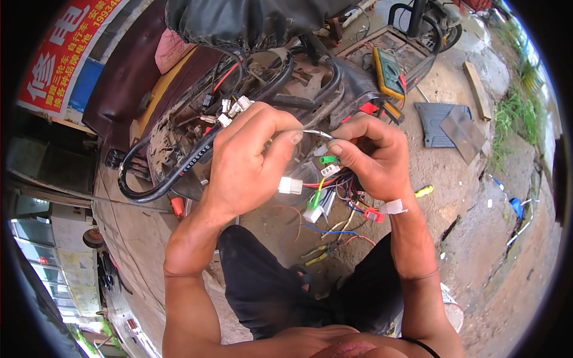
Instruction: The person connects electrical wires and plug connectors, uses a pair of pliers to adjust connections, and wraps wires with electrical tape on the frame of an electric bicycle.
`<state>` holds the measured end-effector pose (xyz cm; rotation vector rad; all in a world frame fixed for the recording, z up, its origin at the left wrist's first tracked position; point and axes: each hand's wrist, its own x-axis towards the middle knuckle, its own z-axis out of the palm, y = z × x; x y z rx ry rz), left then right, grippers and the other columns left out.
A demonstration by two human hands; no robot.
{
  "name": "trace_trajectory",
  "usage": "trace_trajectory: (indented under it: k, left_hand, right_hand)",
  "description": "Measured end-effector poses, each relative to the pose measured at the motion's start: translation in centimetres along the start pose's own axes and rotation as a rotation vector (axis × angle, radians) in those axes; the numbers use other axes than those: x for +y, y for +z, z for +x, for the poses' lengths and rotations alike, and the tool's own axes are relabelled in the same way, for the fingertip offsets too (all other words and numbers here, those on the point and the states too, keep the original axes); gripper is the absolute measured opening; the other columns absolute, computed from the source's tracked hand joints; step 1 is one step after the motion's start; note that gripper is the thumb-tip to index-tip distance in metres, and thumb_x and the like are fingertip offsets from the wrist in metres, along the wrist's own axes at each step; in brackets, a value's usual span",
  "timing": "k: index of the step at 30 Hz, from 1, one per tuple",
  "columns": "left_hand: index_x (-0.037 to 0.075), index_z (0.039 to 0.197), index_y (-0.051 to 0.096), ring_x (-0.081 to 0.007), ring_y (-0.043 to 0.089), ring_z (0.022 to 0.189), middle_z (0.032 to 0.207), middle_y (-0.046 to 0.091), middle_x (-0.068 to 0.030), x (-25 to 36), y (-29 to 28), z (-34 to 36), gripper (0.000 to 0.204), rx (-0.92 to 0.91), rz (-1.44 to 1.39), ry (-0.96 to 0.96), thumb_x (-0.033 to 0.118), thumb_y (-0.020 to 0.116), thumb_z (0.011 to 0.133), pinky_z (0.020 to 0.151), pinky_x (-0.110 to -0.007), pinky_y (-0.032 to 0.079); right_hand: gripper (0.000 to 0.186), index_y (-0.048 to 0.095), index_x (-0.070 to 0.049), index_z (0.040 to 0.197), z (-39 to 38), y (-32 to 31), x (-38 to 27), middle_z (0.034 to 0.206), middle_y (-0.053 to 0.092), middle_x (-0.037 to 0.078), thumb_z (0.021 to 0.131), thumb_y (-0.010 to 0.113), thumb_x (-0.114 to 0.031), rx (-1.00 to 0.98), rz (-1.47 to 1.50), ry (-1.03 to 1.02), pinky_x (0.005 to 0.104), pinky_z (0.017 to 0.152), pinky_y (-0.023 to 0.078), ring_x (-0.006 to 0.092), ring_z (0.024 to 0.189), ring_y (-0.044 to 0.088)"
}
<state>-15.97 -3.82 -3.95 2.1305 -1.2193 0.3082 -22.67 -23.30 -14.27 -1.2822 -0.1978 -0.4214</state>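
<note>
Between my two hands stretches a short thin wire [316, 132], light-coloured and slightly arched. My left hand [246, 156] pinches one end between thumb and forefinger. The other end sits in the pinch of my right hand [375, 156]; its exact tip is hidden by the fingers. Beneath the hands hangs a bundle of coloured wires with a white plug connector [290, 185], a green sleeve [327, 160] and a red connector [374, 215]. More white connectors [239, 105] stick up behind my left hand. A strip of whitish tape [393, 207] is on my right wrist.
A stripped vehicle frame with black tubing [164, 196] stands ahead. On it rests a yellow-green multimeter [389, 73]. Pliers [316, 255] lie on the ground between my legs, a yellow-handled tool [424, 191] to the right. Farther right are a dark plate [439, 122] and a wooden strip [477, 89].
</note>
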Motion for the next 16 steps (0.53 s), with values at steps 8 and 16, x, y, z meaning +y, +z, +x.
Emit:
trace_trajectory:
  k: [8,16]
  left_hand:
    - [0.0,0.095,0.067,-0.0266,0.065,0.076,0.085,0.064,-0.0115,0.0,-0.6,0.3,0.006,-0.065,-0.06,-0.078,0.0,0.07,0.09,0.07,-0.036,0.051]
    - [-0.002,0.098,0.067,-0.0202,0.059,0.076,0.085,0.063,-0.0076,-0.5,-1.7,1.0,0.009,-0.23,-0.076,-0.045,0.006,0.065,0.094,0.072,-0.032,0.048]
  right_hand:
    - [0.014,0.075,0.0,0.094,0.2,-0.1,-0.5,0.081,0.072,0.004,0.085,0.085,-0.004,0.012,-0.264,-0.157,0.0247,0.063,0.051,0.0067,0.069,0.064]
    - [0.021,0.076,-0.001,0.104,0.2,0.2,0.1,0.081,0.075,0.004,0.086,0.086,-0.006,0.028,-0.086,-0.025,0.0235,0.067,0.055,0.0077,0.072,0.069]
